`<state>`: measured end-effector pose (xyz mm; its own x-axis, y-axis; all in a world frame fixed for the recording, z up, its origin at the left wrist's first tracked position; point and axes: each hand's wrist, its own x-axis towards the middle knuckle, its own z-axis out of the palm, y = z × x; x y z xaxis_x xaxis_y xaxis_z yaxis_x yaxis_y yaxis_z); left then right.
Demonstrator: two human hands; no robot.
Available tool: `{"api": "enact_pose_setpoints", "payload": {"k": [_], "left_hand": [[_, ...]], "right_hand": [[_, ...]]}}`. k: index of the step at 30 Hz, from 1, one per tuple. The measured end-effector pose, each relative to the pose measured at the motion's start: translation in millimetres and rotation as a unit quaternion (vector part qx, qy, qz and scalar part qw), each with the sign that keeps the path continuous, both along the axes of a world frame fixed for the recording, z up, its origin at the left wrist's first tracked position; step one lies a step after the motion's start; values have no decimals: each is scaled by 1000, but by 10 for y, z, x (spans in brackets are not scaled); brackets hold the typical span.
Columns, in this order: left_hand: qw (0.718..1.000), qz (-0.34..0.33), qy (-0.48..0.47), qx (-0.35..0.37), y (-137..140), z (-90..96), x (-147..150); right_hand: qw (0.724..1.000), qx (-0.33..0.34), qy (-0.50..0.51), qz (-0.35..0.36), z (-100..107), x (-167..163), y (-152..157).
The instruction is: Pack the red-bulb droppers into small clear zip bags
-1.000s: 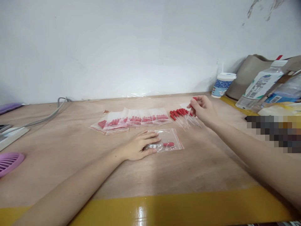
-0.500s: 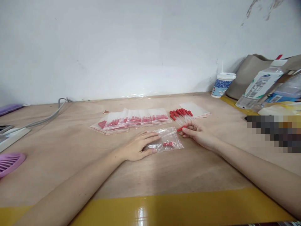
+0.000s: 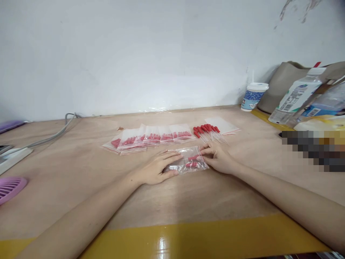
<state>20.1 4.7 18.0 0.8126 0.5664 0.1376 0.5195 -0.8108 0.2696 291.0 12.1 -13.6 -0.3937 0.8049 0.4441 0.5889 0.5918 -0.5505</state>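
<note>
A clear zip bag [image 3: 180, 168] lies flat on the table with its mouth toward the right. My left hand [image 3: 156, 167] rests on the bag's left part, fingers stretched and spread. At the mouth, my right hand [image 3: 219, 159] pinches a red-bulbed dropper [image 3: 193, 158], whose bulb shows within the bag; its thin tube points left and is hard to make out. Just below it, another red-bulbed dropper [image 3: 191, 164] lies in the same bag. Behind my right hand is a cluster of loose droppers [image 3: 207, 128] with red bulbs and clear tubes.
Several filled zip bags [image 3: 153, 134] overlap in a row behind my left hand. Flat bags [image 3: 222, 126] lie at the back right. A paper cup [image 3: 253, 97], a plastic bottle [image 3: 296, 94] and a grey bag [image 3: 275, 82] stand right. A cable [image 3: 58, 133] and pink grille [image 3: 12, 189] are left.
My right hand has moved left and slightly down to the bag's mouth, bringing the dropper's red bulb from outside into the bag. My left hand has stayed on the bag.
</note>
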Motion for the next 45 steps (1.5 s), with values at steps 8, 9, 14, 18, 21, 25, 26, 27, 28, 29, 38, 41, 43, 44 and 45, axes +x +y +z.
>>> {"api": "enact_pose_setpoints", "payload": {"k": [8, 9, 14, 18, 21, 25, 26, 27, 28, 29, 38, 41, 43, 44, 45], "left_hand": [[1000, 7, 17, 4, 4, -4, 6], [1000, 7, 19, 3, 8, -7, 5], [1000, -1, 16, 5, 30, -34, -7], [1000, -1, 20, 7, 28, -35, -11], [1000, -3, 25, 8, 22, -30, -13], [1000, -3, 23, 10, 17, -29, -16], [1000, -2, 23, 9, 15, -28, -16], [1000, -1, 24, 8, 13, -27, -15], [1000, 0, 26, 6, 11, -25, -13], [1000, 1, 28, 4, 9, -23, -10], [1000, -2, 22, 0, 28, -26, -3], [1000, -4, 18, -1, 32, -31, -7], [1000, -4, 17, 0, 32, -31, -10], [1000, -5, 17, 1, 31, -29, -12], [1000, -5, 16, 2, 29, -27, -12]], "right_hand": [[998, 32, -51, 15, 60, -37, -45], [998, 33, -57, -7, 90, -11, -18], [972, 50, -128, -189, 239, 65, 275], [938, 47, -204, -275, 304, -85, 526], [915, 8, -255, -312, 328, -240, 640], [898, -29, -279, -340, 346, -344, 705], [897, -34, -276, -342, 356, -348, 706], [899, -38, -266, -346, 371, -345, 703], [903, -43, -247, -348, 392, -333, 693], [912, -52, -214, -345, 417, -313, 678], [915, -166, 328, -167, 401, 70, 271], [902, -140, 366, -179, 231, 154, 153], [900, -132, 375, -180, 143, 164, 120], [898, -133, 378, -180, 113, 155, 113], [896, -139, 381, -180, 93, 138, 109]]}}
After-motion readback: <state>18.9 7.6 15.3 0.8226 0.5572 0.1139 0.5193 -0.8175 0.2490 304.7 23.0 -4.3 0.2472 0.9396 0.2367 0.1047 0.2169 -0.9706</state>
